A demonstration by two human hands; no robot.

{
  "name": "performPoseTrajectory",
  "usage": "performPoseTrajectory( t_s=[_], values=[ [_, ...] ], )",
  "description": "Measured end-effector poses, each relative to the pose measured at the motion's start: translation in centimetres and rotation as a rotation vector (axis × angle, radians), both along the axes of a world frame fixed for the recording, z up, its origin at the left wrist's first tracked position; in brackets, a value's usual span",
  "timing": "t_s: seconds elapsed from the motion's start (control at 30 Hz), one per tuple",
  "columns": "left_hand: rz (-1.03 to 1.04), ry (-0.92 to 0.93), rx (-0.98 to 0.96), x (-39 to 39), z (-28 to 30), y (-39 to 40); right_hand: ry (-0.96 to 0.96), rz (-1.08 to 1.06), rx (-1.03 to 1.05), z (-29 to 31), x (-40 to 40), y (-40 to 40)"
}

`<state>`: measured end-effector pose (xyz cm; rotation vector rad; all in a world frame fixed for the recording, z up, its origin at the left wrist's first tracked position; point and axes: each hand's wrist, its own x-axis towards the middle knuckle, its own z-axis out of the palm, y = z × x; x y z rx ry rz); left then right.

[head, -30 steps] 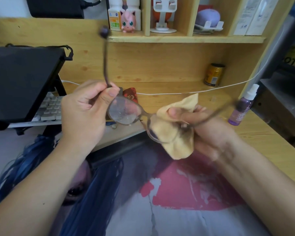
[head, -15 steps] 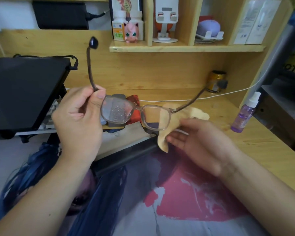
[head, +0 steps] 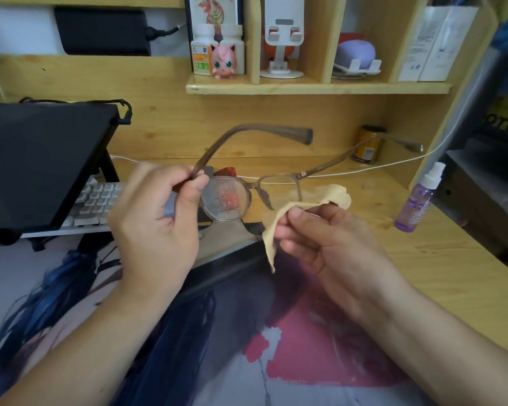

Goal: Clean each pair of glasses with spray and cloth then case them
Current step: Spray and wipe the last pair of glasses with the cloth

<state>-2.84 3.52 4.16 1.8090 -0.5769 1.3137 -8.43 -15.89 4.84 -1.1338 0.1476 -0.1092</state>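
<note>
Glasses (head: 254, 186) pinched at the temple by left hand (head: 156, 227); right hand (head: 320, 247) pinches cloth (head: 302, 212) just beside.

A home study corner: a wooden counter (head: 423, 259) with shelf (head: 317, 87), keyboard (head: 96, 203) and pink toy figure (head: 224, 61)

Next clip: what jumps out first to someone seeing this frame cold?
The glasses held up mid-frame, their left-hand lens speckled with spray droplets, gripped at the temple hinge by the left hand. Just right of them, the right hand pinches a tan cloth below the other lens, not touching it. At the right edge of the desk stands a purple spray bottle.
</note>
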Motion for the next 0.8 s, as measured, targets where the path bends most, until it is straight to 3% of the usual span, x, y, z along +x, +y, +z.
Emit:
performPoseTrajectory(
  t_s=[0.1,0.2,0.33,0.47,0.67,0.8],
  values=[
    [-0.054,-0.012,0.033,-0.2,-0.1,-0.2,0.015,-0.082,-0.120,-0.4,0.6,-0.4],
    [-0.102,0.024,0.042,-0.5,-0.2,-0.4,-0.003,-0.065,-0.087,-0.6,0.8,-0.6],
    [-0.131,0.071,0.064,-0.5,-0.2,-0.5,-0.055,0.083,0.095,-0.2,0.8,-1.0],
    [-0.175,0.080,0.062,-0.4,0.0,-0.3,-0.071,0.245,0.077,-0.5,1.0,-1.2],
    [-0.177,0.076,0.129,-0.9,-0.1,-1.0,-0.104,0.050,-0.058,-0.4,1.0,-1.3],
    [-0.181,0.117,0.084,-0.4,-0.2,-0.5,-0.132,0.190,0.131,-0.4,1.2,-1.2]
  ],
)
